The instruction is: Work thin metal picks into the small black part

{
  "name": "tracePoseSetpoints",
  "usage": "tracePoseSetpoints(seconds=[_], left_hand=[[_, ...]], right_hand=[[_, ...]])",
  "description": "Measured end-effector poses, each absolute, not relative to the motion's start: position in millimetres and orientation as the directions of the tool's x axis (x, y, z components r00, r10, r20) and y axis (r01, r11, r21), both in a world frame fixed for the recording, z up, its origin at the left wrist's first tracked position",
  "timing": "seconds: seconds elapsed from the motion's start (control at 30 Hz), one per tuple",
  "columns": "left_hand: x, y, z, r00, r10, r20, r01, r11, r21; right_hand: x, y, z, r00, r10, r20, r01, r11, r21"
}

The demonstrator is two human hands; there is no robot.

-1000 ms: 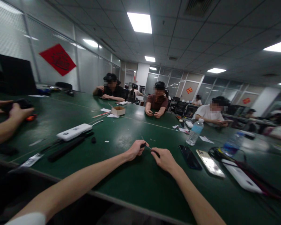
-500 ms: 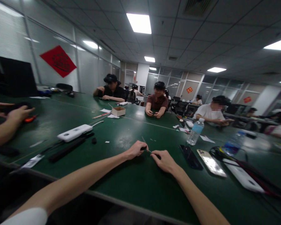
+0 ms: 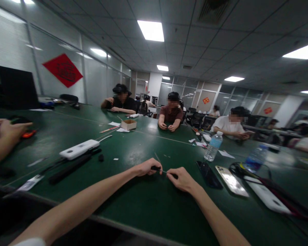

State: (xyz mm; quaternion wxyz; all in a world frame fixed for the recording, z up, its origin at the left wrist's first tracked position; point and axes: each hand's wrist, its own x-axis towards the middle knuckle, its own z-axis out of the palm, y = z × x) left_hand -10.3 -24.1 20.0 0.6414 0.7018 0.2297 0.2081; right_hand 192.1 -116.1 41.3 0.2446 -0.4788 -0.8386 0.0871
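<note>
While the left hand [image 3: 147,167] closes its fingers around a dark handle [image 3: 156,168], the right hand [image 3: 182,179] curls its own around a dark piece [image 3: 175,176]; whether the two are joined, I cannot tell. A thin shaft [image 3: 164,172] spans the narrow gap between the hands, over the table [image 3: 133,208], inward from the middle of its near edge. Just right of the right hand lie a black phone [image 3: 209,175] and a gold phone [image 3: 231,181]; a bottle [image 3: 213,148] stands behind them. Toward the table's near left corner lie a black rod [image 3: 70,169] and a white device [image 3: 79,149]. A box [image 3: 128,124] sits toward the far edge.
</note>
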Motion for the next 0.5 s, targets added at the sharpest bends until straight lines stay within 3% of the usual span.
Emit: tracePoseSetpoints(seconds=[0.3,0.5], left_hand=[[-11,-19,19,0.810,0.584,-0.048,-0.004,0.086,0.996],[-8,-12,8,0.771,0.634,-0.048,-0.051,0.136,0.989]], right_hand=[[190,-114,43,-0.358,0.875,0.325,0.828,0.458,-0.322],[188,-113,39,-0.300,0.894,0.332,0.898,0.382,-0.219]])
